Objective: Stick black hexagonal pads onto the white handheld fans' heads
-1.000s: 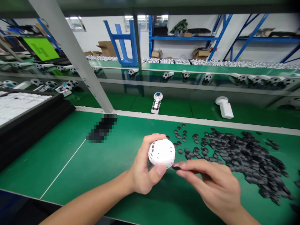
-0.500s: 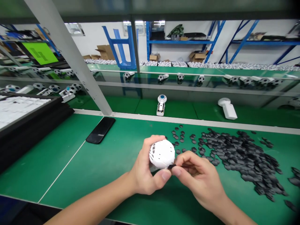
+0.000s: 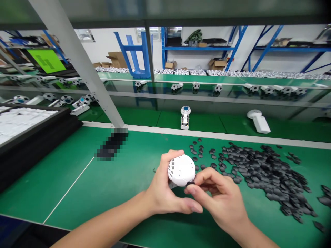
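Left hand (image 3: 165, 195) cradled a bare-topped, round white plastic shell (image 3: 183, 169); right hand (image 3: 223, 196) pinched a black plastic piece (image 3: 190, 183) at its five o'clock.

Bare forearms (image 3: 113, 217), bare fingers (image 3: 210, 174)

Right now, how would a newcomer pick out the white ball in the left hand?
Start at the green table, then find the black pile on its right. Just left of that pile, the left hand holds the white ball; unlike the white gadgets beyond, it is hand-held.
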Demonstrator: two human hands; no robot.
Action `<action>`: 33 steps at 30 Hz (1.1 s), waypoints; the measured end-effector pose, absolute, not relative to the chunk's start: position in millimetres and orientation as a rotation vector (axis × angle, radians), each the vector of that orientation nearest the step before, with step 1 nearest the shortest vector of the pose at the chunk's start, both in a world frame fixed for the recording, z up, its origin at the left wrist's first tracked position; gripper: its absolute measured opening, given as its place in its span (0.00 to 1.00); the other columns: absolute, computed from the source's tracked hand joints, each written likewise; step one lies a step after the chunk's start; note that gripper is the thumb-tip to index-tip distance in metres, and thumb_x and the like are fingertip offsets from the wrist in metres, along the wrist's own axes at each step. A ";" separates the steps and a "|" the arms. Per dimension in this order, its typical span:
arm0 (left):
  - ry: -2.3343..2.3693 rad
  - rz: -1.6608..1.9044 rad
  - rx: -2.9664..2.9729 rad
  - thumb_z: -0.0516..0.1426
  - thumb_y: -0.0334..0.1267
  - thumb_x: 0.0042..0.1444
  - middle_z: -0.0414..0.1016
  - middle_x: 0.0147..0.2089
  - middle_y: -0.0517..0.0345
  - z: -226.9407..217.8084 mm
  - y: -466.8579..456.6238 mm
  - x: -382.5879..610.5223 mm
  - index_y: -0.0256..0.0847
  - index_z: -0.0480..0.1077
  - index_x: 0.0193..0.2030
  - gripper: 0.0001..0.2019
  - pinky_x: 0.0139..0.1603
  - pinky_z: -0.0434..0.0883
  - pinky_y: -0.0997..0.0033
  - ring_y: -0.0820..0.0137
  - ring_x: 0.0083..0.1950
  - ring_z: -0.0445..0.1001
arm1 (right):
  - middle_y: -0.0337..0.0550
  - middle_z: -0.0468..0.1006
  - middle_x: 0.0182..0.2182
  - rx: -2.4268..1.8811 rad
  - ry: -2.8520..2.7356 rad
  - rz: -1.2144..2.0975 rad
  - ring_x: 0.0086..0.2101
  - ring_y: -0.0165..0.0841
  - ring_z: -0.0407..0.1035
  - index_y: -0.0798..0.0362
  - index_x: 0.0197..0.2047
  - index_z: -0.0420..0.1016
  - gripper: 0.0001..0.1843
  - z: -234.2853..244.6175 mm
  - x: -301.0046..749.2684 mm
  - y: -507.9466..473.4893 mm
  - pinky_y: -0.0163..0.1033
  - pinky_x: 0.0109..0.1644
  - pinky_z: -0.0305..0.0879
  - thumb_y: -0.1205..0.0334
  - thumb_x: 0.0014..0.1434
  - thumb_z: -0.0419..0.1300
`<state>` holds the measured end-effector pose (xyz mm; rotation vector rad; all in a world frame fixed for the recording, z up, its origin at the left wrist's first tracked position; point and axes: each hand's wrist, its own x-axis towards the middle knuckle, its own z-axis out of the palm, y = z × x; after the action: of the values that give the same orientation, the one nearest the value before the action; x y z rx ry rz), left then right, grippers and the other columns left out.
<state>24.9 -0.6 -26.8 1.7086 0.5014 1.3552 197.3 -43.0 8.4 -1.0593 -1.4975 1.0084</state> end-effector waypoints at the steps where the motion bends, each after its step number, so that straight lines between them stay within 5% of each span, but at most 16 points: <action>1: 0.511 1.357 1.702 0.75 0.54 0.44 0.65 0.54 0.52 -26.2 -1.5 25.8 0.52 0.55 0.69 0.50 0.44 0.68 0.66 0.67 0.43 0.70 | 0.33 0.80 0.24 -1.070 -1.487 0.988 0.24 0.28 0.77 0.49 0.30 0.74 0.11 8.0 196.9 -43.2 0.26 0.29 0.74 0.62 0.58 0.72; 9: 0.570 1.372 1.743 0.73 0.47 0.50 0.65 0.49 0.55 -19.4 -1.7 30.5 0.51 0.58 0.67 0.42 0.42 0.68 0.67 0.69 0.42 0.68 | 0.36 0.82 0.25 -1.079 -1.422 1.043 0.26 0.31 0.79 0.49 0.29 0.74 0.12 2.2 200.3 -44.8 0.29 0.30 0.75 0.59 0.59 0.72; 25: 0.553 1.377 1.769 0.73 0.42 0.49 0.69 0.46 0.57 -20.3 4.8 37.1 0.48 0.59 0.65 0.40 0.40 0.70 0.68 0.70 0.38 0.70 | 0.36 0.79 0.22 -1.161 -1.247 1.330 0.23 0.28 0.69 0.51 0.27 0.69 0.20 14.7 207.7 -39.3 0.30 0.26 0.64 0.54 0.56 0.75; 29: 0.681 1.187 1.727 0.70 0.41 0.54 0.72 0.48 0.55 -12.3 10.5 28.9 0.47 0.55 0.68 0.39 0.44 0.73 0.68 0.68 0.42 0.74 | 0.32 0.75 0.20 -1.130 -1.250 1.357 0.23 0.27 0.69 0.50 0.33 0.70 0.17 14.5 209.9 -28.9 0.31 0.31 0.70 0.48 0.64 0.68; 33: 0.788 1.186 1.656 0.67 0.40 0.57 0.72 0.52 0.52 -8.9 20.7 16.0 0.45 0.56 0.67 0.35 0.45 0.73 0.68 0.67 0.44 0.74 | 0.42 0.83 0.31 -1.083 -1.309 1.327 0.33 0.34 0.79 0.51 0.40 0.74 0.20 6.5 221.7 -14.2 0.38 0.41 0.77 0.43 0.72 0.57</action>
<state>16.0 20.7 -8.9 1.6559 0.7883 1.1855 221.7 -14.2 6.5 -1.0827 -1.3088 1.3266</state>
